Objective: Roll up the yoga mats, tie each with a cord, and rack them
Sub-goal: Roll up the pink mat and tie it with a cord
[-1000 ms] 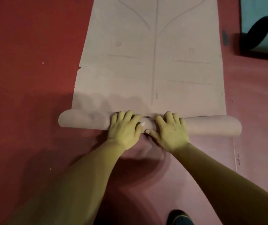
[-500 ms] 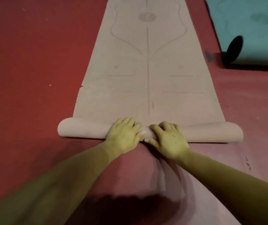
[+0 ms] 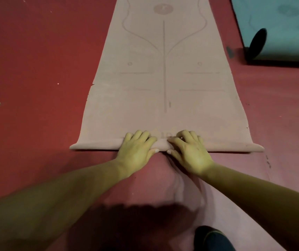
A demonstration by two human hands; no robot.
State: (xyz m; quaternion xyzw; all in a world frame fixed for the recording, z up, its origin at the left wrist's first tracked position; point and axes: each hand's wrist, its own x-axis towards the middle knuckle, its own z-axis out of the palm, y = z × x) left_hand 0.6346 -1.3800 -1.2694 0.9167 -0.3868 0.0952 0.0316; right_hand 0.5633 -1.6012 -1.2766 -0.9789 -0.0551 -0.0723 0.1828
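Note:
A pale pink yoga mat (image 3: pixel 163 84) with printed alignment lines lies flat on the floor and stretches away from me. Its near end is wound into a low roll (image 3: pixel 98 146) that runs across the view. My left hand (image 3: pixel 136 151) and my right hand (image 3: pixel 190 153) sit side by side at the middle of the roll. On both hands the fingers curl over the top and the thumbs tuck against the near side. No cord is in view.
The floor on the left is red (image 3: pixel 36 69), and a pinker surface (image 3: pixel 275 124) lies under and to the right of the mat. A teal mat (image 3: pixel 286 24) with a dark rolled end (image 3: pixel 257 43) lies at the far right. A dark shoe (image 3: pixel 212 238) shows at the bottom edge.
The view has lifted, so more of the flat mat shows ahead. Both hands stay at the middle of the roll, which looks flatter and thinner than before.

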